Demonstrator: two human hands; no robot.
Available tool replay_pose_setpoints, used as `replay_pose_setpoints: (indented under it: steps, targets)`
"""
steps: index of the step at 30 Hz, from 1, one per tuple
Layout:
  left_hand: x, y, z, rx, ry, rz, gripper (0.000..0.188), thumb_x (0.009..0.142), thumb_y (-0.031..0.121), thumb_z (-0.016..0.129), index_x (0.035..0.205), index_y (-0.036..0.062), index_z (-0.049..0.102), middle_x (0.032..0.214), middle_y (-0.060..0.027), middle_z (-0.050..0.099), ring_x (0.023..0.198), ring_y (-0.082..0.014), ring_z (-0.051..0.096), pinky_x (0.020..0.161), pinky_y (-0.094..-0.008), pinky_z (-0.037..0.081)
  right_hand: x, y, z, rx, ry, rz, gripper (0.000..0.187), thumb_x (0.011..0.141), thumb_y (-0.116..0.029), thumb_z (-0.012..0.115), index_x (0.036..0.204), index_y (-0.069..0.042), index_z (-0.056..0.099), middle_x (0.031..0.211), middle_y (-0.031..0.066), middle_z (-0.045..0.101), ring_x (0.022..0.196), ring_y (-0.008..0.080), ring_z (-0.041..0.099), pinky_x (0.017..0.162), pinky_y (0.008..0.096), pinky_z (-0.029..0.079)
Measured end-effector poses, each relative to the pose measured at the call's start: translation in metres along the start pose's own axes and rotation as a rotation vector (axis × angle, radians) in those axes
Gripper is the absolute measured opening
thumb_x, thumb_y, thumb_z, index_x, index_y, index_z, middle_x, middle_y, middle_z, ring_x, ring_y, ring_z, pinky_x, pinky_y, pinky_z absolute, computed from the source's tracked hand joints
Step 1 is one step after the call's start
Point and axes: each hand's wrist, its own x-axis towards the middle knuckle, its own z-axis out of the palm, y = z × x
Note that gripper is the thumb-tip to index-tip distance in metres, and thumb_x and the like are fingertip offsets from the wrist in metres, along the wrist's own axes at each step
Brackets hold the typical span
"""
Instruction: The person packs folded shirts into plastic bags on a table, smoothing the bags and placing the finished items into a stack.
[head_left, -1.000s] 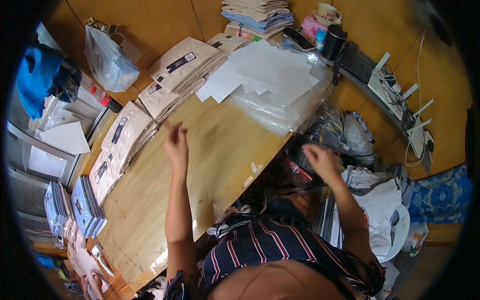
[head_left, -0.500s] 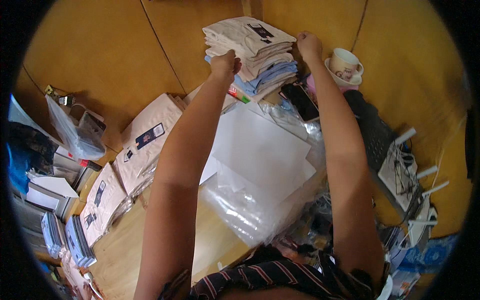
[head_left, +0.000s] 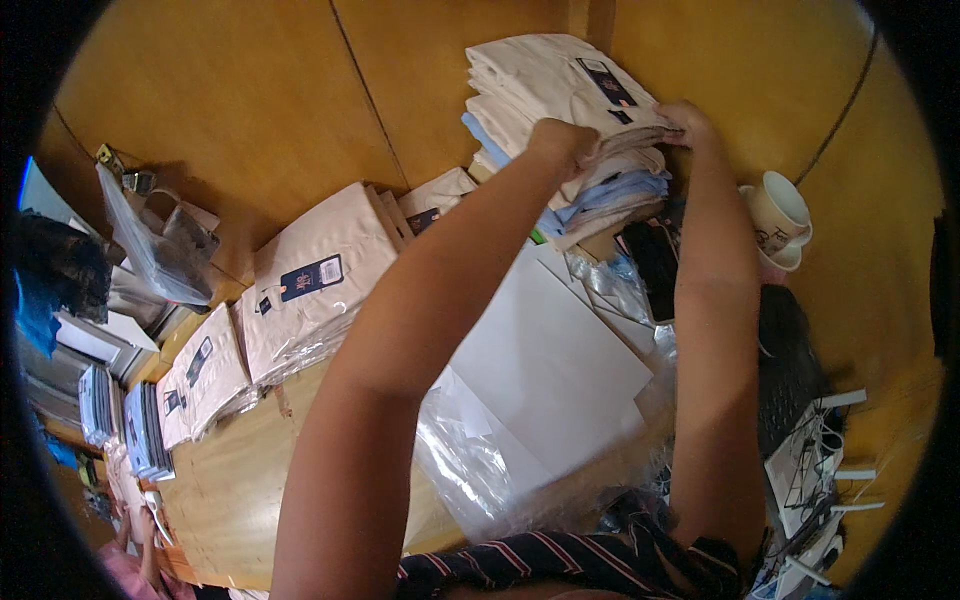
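A tall stack of folded shirts (head_left: 540, 75), cream on top with light blue ones (head_left: 605, 195) lower down, stands against the far wooden wall. The top shirt carries a dark tag (head_left: 606, 82). My left hand (head_left: 568, 145) is closed at the near edge of the upper cream shirts, its fingertips partly hidden. At the right corner of the same shirts, my right hand (head_left: 690, 122) pinches the edge. Both arms stretch over white paper sheets (head_left: 545, 370) lying on clear plastic bags (head_left: 465, 470).
Bagged cream shirts (head_left: 330, 235) line the table's left side, with blue folded stacks (head_left: 148, 430) beyond. Right of the stack are a dark phone (head_left: 650, 265), a cup (head_left: 778, 212), a black keyboard (head_left: 785, 390) and a white router (head_left: 800, 480). Another person's arm (head_left: 150, 550) shows lower left.
My right hand has gone from beside the stack onto its right corner. My left hand has closed in on the near edge. The view has shifted, so the stack sits farther right.
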Motion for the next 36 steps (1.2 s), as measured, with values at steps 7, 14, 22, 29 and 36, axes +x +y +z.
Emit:
replay_pose_setpoints:
  steps: [7, 14, 22, 29, 36]
  targets:
    - [-0.010, 0.011, 0.024, 0.079, 0.263, -0.076, 0.024, 0.060, 0.012, 0.066, 0.072, -0.0067, 0.059, 0.073, -0.0169, 0.060, 0.063, -0.0238, 0.060, 0.050, -0.0332, 0.047, 0.015, 0.006, -0.023, 0.057, -0.069, -0.009, 0.030, 0.078, -0.023, 0.058, 0.100, -0.005, 0.050, 0.096, 0.0090, 0.052, 0.086, 0.0212, 0.051, 0.067, 0.0315, 0.051]
    - [-0.014, 0.017, 0.020, -0.139, 0.259, -0.104, 0.014, 0.065, 0.000, 0.066, 0.070, -0.0071, 0.055, 0.074, -0.0155, 0.056, 0.053, -0.0222, 0.053, 0.042, -0.0346, 0.044, -0.015, -0.011, -0.026, 0.238, -0.158, -0.007, 0.031, 0.081, -0.027, 0.055, 0.100, -0.003, 0.051, 0.095, 0.0099, 0.054, 0.080, 0.0188, 0.055, 0.066, 0.0312, 0.052]
    - [-0.024, 0.016, 0.029, -0.781, 0.165, -0.072, 0.012, 0.070, -0.003, 0.056, 0.080, -0.0087, 0.054, 0.076, -0.0171, 0.055, 0.065, -0.0264, 0.055, 0.052, -0.0381, 0.046, -0.014, -0.015, -0.019, 0.540, -0.129, 0.092, 0.029, 0.084, -0.030, 0.048, 0.095, -0.003, 0.051, 0.084, 0.0092, 0.056, 0.066, 0.0181, 0.055, 0.053, 0.0251, 0.052]
    - [-0.036, 0.030, 0.028, -0.893, 0.301, -0.074, 0.025, 0.066, -0.006, 0.056, 0.088, -0.0159, 0.048, 0.087, -0.0202, 0.053, 0.072, -0.0272, 0.056, 0.055, -0.0370, 0.045, -0.012, -0.004, -0.015, 0.562, -0.265, 0.120, 0.028, 0.083, -0.031, 0.049, 0.089, -0.004, 0.051, 0.080, 0.0076, 0.055, 0.057, 0.0127, 0.052, 0.041, 0.0196, 0.046]
    - [-0.024, 0.003, 0.017, -1.002, 0.252, 0.030, 0.024, 0.064, -0.008, 0.054, 0.086, -0.0143, 0.048, 0.083, -0.0207, 0.053, 0.070, -0.0303, 0.055, 0.054, -0.0393, 0.045, -0.022, -0.005, -0.019, 0.560, -0.277, 0.033, 0.028, 0.084, -0.029, 0.050, 0.099, -0.007, 0.051, 0.090, 0.0086, 0.055, 0.070, 0.0188, 0.054, 0.061, 0.0263, 0.049]
